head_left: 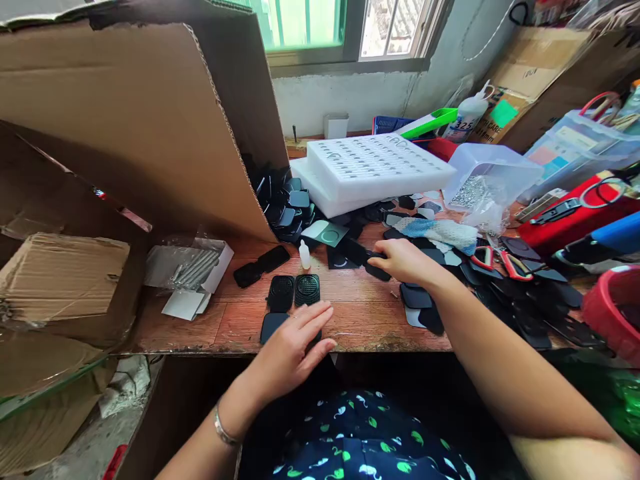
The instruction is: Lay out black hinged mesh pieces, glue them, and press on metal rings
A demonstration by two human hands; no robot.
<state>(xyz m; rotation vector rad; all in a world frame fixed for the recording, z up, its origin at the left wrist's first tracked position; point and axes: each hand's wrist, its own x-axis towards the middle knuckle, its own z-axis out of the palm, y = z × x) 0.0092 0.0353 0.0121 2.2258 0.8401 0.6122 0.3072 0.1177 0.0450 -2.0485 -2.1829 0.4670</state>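
My left hand lies flat with fingers stretched out at the wooden table's front edge, resting on a black rounded plastic piece. Just beyond it sit two black grille pieces side by side and a small white dropper bottle. My right hand reaches over the middle of the table, fingers closed on a black flat piece. More black pieces lie scattered to its right.
A big cardboard sheet leans at the left over a heap of black parts. White foam trays, a clear plastic tub, red-handled scissors, a glue bottle and a red bowl crowd the back and right.
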